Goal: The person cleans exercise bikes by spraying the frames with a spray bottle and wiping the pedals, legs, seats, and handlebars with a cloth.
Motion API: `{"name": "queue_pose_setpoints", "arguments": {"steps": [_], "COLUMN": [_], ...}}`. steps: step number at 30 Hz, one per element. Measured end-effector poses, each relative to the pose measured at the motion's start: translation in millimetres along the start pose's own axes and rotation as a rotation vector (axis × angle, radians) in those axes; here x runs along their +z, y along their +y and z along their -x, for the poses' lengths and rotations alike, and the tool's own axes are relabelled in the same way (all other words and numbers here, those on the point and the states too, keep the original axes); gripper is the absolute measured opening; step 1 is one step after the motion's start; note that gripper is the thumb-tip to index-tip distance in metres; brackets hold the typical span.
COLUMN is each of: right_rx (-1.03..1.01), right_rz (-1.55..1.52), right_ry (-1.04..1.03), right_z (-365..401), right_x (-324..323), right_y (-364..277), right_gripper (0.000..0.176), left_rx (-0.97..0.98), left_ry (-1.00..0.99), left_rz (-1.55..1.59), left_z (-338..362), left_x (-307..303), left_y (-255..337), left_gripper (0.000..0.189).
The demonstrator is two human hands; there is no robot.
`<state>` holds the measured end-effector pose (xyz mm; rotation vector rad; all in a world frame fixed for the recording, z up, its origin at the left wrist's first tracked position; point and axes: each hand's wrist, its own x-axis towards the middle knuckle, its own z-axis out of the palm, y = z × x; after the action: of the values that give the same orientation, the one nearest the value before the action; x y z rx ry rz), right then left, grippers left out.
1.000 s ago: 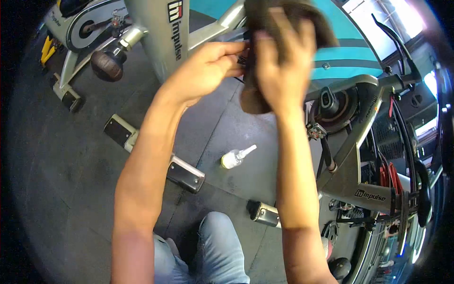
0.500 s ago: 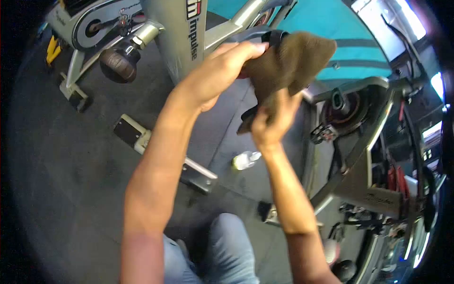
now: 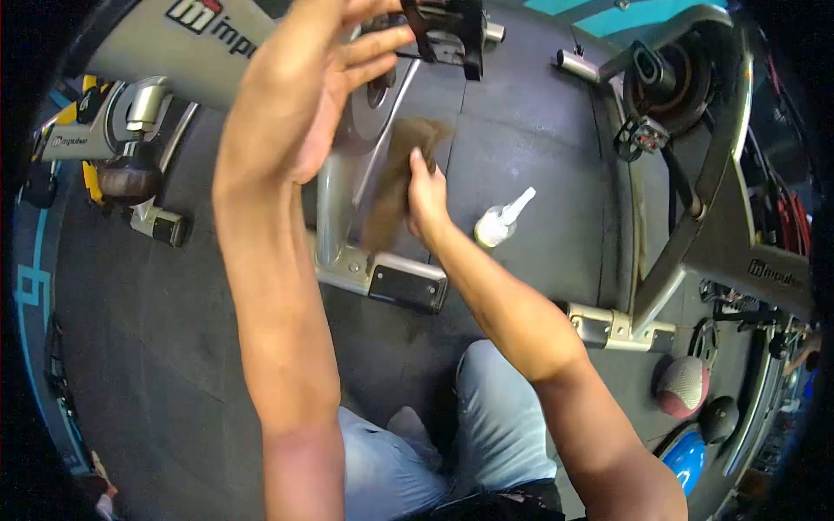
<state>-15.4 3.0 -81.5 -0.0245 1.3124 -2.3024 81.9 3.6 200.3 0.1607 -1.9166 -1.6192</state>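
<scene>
My left hand [image 3: 334, 65] is raised at the top, its fingers spread along the edge of a black pedal [image 3: 447, 39] with an open cage. At least two fingertips meet the pedal's side; the thumb side is cut off by the frame. Lower down, my right hand [image 3: 427, 195] is closed on a brown cloth [image 3: 395, 187], the thumb on top. The cloth hangs beside the leg of the exercise bike, partly blurred. To the right of that hand, a clear spray bottle [image 3: 495, 227] with a white top stands on the floor.
A grey bike frame [image 3: 208, 39] rises at upper left, its foot bar [image 3: 404, 285] below. Another bike [image 3: 695, 252] stands on the right. A red and grey ball [image 3: 683, 386], a dark ball [image 3: 719, 419] and a blue dome [image 3: 684, 460] lie at lower right.
My right hand has drawn the cloth down and left, off the black part at the top. My left hand has moved up and left, its fingers now more spread. The view has shifted.
</scene>
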Motion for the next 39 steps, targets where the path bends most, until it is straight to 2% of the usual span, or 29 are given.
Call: {"name": "queue_pose_setpoints", "arguments": {"steps": [2,3,4,6,8,10,12,14,15,16,17,18,20,21,22,24,25,26,27,28,29,30,32,34,35,36,37,38,39], "right_rx": [0.317,0.409,0.406,0.207,0.373,0.374,0.33,-0.045,-0.12,-0.486,-0.543,-0.446,-0.585,-0.584,-0.524,-0.149,-0.129,-0.038,0.042,0.046,-0.128,-0.305,-0.368,-0.548,-0.55,-0.392,-0.245,-0.258,-0.315], "right_rz": [-0.19,-0.306,-0.201,-0.075,-0.316,-0.474,-0.4,0.271,0.532,0.972,1.239,1.422,1.678,1.723,1.678,1.503,1.478,1.48,1.48,1.466,1.459,1.453,1.522,1.506,1.511,1.464,1.408,1.408,1.391], "right_ry": [0.027,0.018,0.026,-0.024,-0.155,-0.288,-0.226,-0.343,-0.366,-0.445,-0.552,-0.529,-0.592,-0.54,-0.413,-0.458,-0.446,-0.541,-0.637,-0.619,-0.595,-0.574,-0.549,-0.411,-0.397,-0.311,-0.228,-0.209,-0.045], "right_z": [-28.1,-48.3,-24.0,6.0,37.8,57.1,78.6,96.4,109.6,106.7,111.6,116.8,119.0,116.6,111.0,82.6,68.5,53.5,45.4,48.7,56.1,63.5,86.9,96.8,100.5,103.2,104.3,107.5,113.4], "right_x": [20.1,33.3,58.8,72.1,44.0,7.5,-27.5,-67.5,-71.2,-79.6,-83.2,-90.5,-110.4,-99.5,-79.0,-50.0,-47.7,-45.9,-45.1,-51.9,-65.4,-79.5,-104.0,-129.4,-138.2,-144.1,-147.0,-146.3,-144.3], "right_y": [-2.3,14.6,-14.6,-22.7,-55.1,-77.2,-101.2,-105.7,-102.3,-86.0,-64.8,-21.0,77.0,83.3,91.1,92.7,94.8,94.6,93.7,96.8,98.4,97.3,68.9,66.5,64.5,60.2,57.0,62.4,75.0], "right_gripper": [0.052,0.055,0.055,0.057,0.051,0.051,0.049,0.046,0.042,0.043,0.043,0.044,0.054,0.059,0.06,0.059,0.059,0.057,0.056,0.056,0.055,0.054,0.052,0.051,0.051,0.05,0.049,0.049,0.048], "left_rx": [-0.018,-0.152,-0.208,-0.001,0.08,0.167,0.111,0.082,0.06,0.044,0.028,0.01,-0.029,-0.051,-0.073,-0.147,-0.167,-0.19,-0.178,-0.158,-0.143,-0.136,-0.126,-0.127,-0.131,-0.126,-0.125,-0.122,-0.141], "left_ry": [0.077,-0.02,-0.008,-0.031,0.024,0.085,0.281,0.223,0.175,0.127,0.079,0.031,-0.075,-0.128,-0.182,-0.277,-0.252,-0.28,-0.173,-0.062,-0.022,-0.028,-0.136,-0.16,-0.192,-0.209,-0.049,0.11,0.095], "left_rz": [-0.218,0.169,0.136,-0.084,-0.195,-0.315,-0.298,-0.223,-0.143,-0.064,0.013,0.088,0.23,0.298,0.36,0.486,0.496,0.485,0.428,0.376,0.32,0.323,0.489,0.483,0.478,0.484,0.314,0.146,0.157], "left_z": [3.8,-4.7,-10.2,4.1,9.2,9.1,4.4,3.8,3.2,2.2,1.1,-0.3,-3.9,-6.0,-8.3,-13.0,-15.9,-15.5,-11.1,-6.5,-3.6,-3.4,-2.2,-4.3,-6.0,-6.4,-4.5,-2.8,-2.5], "left_x": [8.0,-16.8,-20.2,-9.5,4.2,12.5,18.6,14.7,10.3,4.6,-2.1,-9.4,-24.6,-31.9,-38.6,-49.0,-52.4,-45.4,-40.0,-36.2,-31.7,-33.6,-44.8,-50.6,-49.1,-43.7,-37.2,-31.8,-34.3], "left_y": [0.8,-0.5,-7.8,-10.0,-15.4,-21.0,-27.3,-29.4,-30.8,-32.2,-33.5,-34.8,-37.0,-37.9,-38.5,-39.4,-39.7,-39.4,-37.1,-35.5,-36.1,-37.9,-42.3,-43.3,-42.7,-40.9,-38.4,-36.2,-35.3], "left_gripper": [0.1,0.103,0.101,0.099,0.101,0.103,0.085,0.084,0.082,0.081,0.079,0.078,0.075,0.073,0.072,0.069,0.083,0.083,0.084,0.085,0.086,0.086,0.084,0.082,0.079,0.079,0.077,0.076,0.072]}}
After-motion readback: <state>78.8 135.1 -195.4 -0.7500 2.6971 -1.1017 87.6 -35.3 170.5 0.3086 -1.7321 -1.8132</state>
